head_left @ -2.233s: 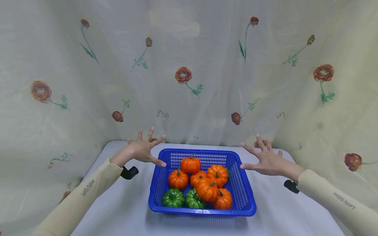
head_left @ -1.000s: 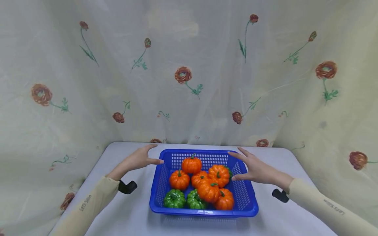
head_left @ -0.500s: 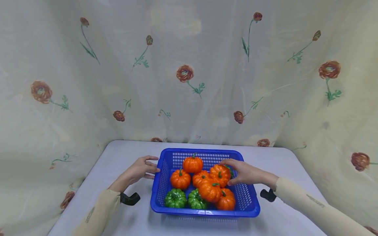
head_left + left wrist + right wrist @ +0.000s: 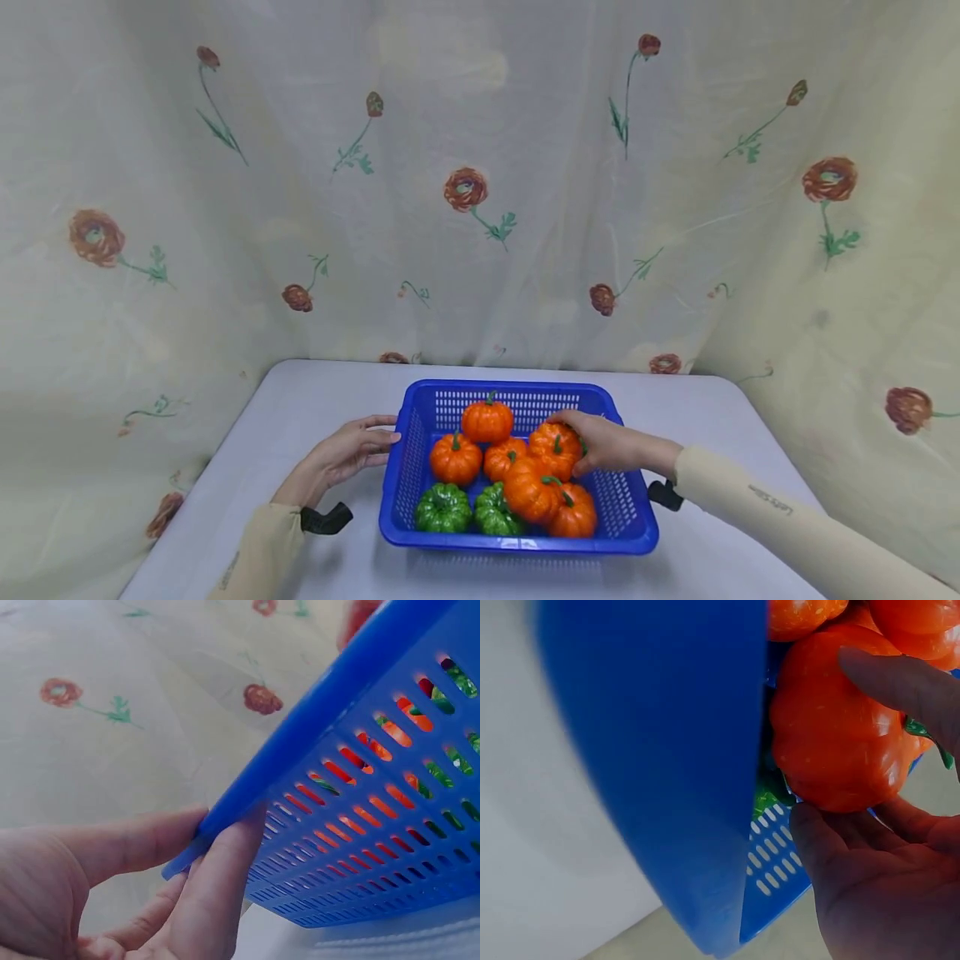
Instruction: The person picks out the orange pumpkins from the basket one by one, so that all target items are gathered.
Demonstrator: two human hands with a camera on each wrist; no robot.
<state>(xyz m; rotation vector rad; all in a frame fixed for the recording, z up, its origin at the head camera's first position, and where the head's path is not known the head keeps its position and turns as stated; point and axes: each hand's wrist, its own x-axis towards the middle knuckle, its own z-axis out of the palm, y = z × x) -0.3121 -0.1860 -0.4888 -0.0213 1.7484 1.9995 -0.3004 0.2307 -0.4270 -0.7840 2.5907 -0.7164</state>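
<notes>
A blue plastic basket (image 4: 517, 543) holds several glossy small orange pumpkins, such as one at the back (image 4: 487, 422), and green pumpkins (image 4: 442, 508). My left hand (image 4: 341, 457) pinches the basket's left rim, thumb and fingers on either side of it in the left wrist view. Reaching over the right wall, my right hand (image 4: 609, 442) grips an orange pumpkin (image 4: 836, 727). Its thumb lies on one side and the fingers curl round the other. Behind that pumpkin a green one (image 4: 769, 796) is mostly hidden.
The basket stands on a white table (image 4: 330, 392) with rounded back corners. A flower-printed curtain (image 4: 465, 275) encloses the table at the back and both sides. Other orange pumpkins, including the front one (image 4: 532, 492), crowd against the gripped one.
From spread wide on both sides, my hands have come down and inward. The left now pinches the rim; the right has closed round an orange pumpkin. The front pumpkins have shifted slightly.
</notes>
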